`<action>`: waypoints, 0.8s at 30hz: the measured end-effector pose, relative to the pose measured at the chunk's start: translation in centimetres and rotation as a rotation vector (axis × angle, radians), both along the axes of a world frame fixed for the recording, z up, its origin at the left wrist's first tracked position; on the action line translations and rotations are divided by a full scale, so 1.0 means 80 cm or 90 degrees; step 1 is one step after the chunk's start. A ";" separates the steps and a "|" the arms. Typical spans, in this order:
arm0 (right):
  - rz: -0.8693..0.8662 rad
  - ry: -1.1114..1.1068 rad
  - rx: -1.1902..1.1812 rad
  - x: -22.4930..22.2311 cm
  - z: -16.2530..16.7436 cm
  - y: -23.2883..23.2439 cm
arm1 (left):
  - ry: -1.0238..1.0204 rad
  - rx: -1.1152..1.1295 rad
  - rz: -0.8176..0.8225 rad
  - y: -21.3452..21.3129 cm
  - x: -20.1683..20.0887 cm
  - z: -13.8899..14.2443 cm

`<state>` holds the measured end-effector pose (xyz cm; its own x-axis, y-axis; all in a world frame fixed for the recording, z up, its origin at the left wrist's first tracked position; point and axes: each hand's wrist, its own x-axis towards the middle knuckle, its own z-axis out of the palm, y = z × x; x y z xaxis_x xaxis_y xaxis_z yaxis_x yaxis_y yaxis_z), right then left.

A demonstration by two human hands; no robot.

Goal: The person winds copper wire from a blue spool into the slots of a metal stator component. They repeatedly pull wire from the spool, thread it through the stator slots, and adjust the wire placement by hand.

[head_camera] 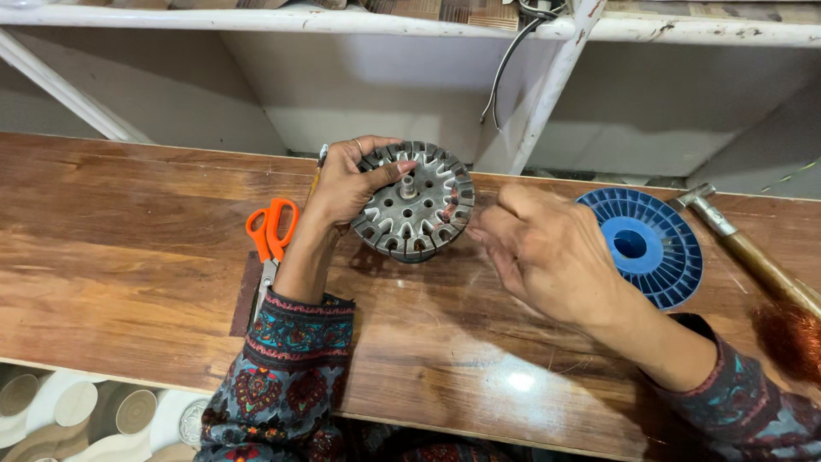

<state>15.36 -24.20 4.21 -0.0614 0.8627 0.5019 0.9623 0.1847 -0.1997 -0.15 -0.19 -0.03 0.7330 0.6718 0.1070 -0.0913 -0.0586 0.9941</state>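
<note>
My left hand [346, 184] grips a round grey metal motor stator [416, 204], a slotted disc with a short shaft at its middle, tilted up on the wooden bench [128, 257]. The thumb lies across its face near the shaft. My right hand [543, 248] hovers just right of the stator's rim, fingers loosely curled and pinched toward the slots; whether a thin wire is between them cannot be made out.
Orange-handled scissors [271, 229] lie left of my left wrist. A blue plastic spool [646, 246] sits to the right, with a wooden-handled hammer [753, 257] and a bundle of copper wire [791, 338] beyond it. White shelving [547, 94] stands behind the bench.
</note>
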 end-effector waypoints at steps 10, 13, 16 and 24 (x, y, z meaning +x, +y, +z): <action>0.140 -0.009 -0.269 -0.009 -0.012 -0.004 | 0.003 0.001 0.003 -0.002 -0.001 0.003; 0.086 -0.076 -0.330 0.002 -0.005 -0.008 | 0.002 0.007 0.000 -0.002 -0.001 0.003; 0.122 0.003 -0.214 0.027 0.008 -0.007 | -0.004 0.005 -0.002 -0.001 0.000 0.002; -0.048 -0.063 -0.013 0.063 0.055 -0.038 | 0.000 0.019 0.002 -0.001 -0.001 0.002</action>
<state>20.39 -27.21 8.64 -0.0442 0.8766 0.4792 0.9886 0.1075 -0.1053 -0.21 -0.31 0.16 0.7307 0.6707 0.1274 -0.0910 -0.0893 0.9918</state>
